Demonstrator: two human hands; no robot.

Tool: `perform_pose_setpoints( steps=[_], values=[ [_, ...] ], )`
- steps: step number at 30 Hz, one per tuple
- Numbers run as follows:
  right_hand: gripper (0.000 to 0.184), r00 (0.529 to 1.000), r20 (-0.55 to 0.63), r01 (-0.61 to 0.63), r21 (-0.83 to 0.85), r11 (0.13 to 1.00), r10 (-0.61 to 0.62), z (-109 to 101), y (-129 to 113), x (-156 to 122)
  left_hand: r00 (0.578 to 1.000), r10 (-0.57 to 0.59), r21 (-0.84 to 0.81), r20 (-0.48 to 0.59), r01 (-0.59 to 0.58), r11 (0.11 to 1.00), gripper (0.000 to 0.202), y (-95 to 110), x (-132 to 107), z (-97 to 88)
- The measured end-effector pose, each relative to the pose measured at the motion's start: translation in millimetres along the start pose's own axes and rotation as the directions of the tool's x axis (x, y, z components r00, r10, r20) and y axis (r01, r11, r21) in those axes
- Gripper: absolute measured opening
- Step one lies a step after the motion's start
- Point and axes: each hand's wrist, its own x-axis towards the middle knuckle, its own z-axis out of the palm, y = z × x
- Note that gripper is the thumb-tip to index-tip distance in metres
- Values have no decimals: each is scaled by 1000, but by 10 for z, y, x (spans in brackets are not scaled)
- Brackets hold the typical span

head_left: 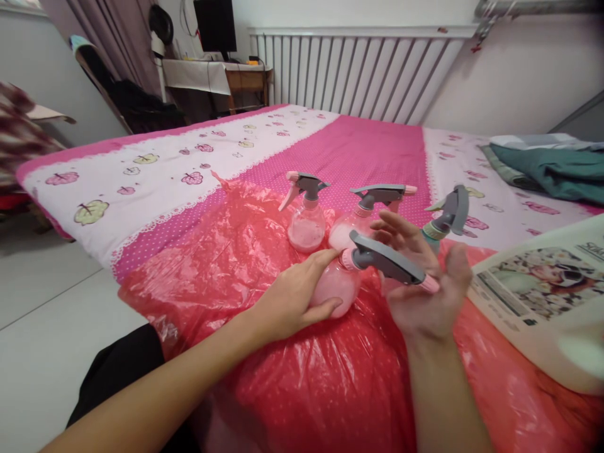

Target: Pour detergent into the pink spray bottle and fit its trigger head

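My left hand (292, 296) is wrapped round the round, clear pink body of a spray bottle (346, 290), which tilts to the right. Its grey trigger head has a pink collar and a pink nozzle. The nozzle end lies in front of the palm of my right hand (422, 308), whose fingers are apart and bent upward; no grip on the bottle is visible. Behind the held bottle, a second pink spray bottle (306, 231) stands upright. Another pink spray bottle (348, 228) is partly covered by my right fingers. Beyond that hand, a greenish spray bottle (431, 230) shows mostly its grey head.
Red plastic sheeting (189, 258) lies crumpled under the bottles on a pink patterned bedspread (377, 145). At the right are a printed cream bag (528, 302) and folded dark green cloth (557, 165). A desk (245, 78) with a monitor (216, 25) stands beyond the bed.
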Motion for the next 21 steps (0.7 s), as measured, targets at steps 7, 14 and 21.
perform_pose_setpoints(
  steps=[7,14,21],
  values=[
    [60,987,-68,134,-144,981,-144,-55,46,14,1000,-2,-2,3,2,1000,75,7,10,3],
    [49,895,-344,133,-403,906,-285,-141,204,116,1000,-2,2,-3,2,1000,73,16,11,-7],
    [32,965,-203,134,-173,976,-169,-49,173,66,1000,14,-2,-12,-14,1000,73,1,13,-2]
  ],
)
